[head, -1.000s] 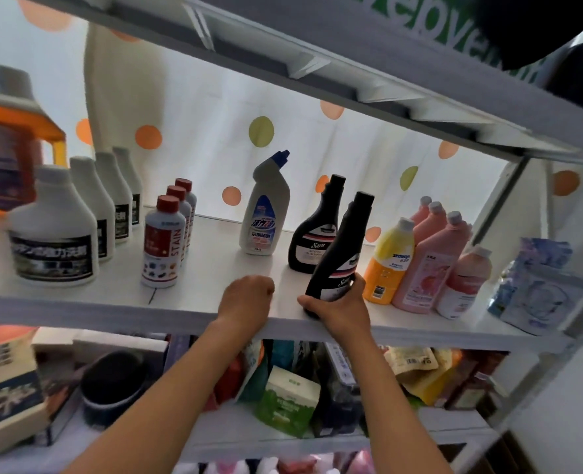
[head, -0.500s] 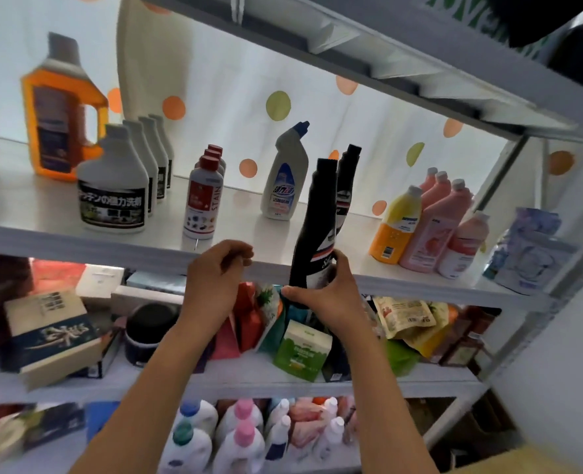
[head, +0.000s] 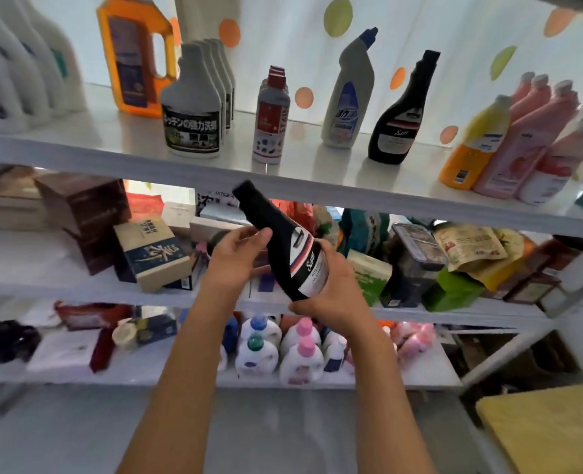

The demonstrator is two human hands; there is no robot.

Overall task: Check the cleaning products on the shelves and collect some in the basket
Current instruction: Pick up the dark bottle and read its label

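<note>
Black "Sam" bottle (head: 290,251) is off the shelf, held in front of the middle shelf level, below the front edge of the upper shelf (head: 78,148). Long axis tilted: capped neck up and to the left, base down and to the right, label facing the camera.

Right hand (head: 331,285) wraps the lower body, fingers curled round the base from the right, thumb on the label side. Left hand (head: 238,258) grips the neck from the left, thumb and fingertips closed around it just below the shoulder. Both hands touch the bottle; the right carries the heavy end.

A second black bottle (head: 399,121) of the same make stands upright on the upper shelf, above and right of the held one.

Judgement: label check under way. No basket identifiable in view, so the direction of any drop-off cannot be told.
</note>
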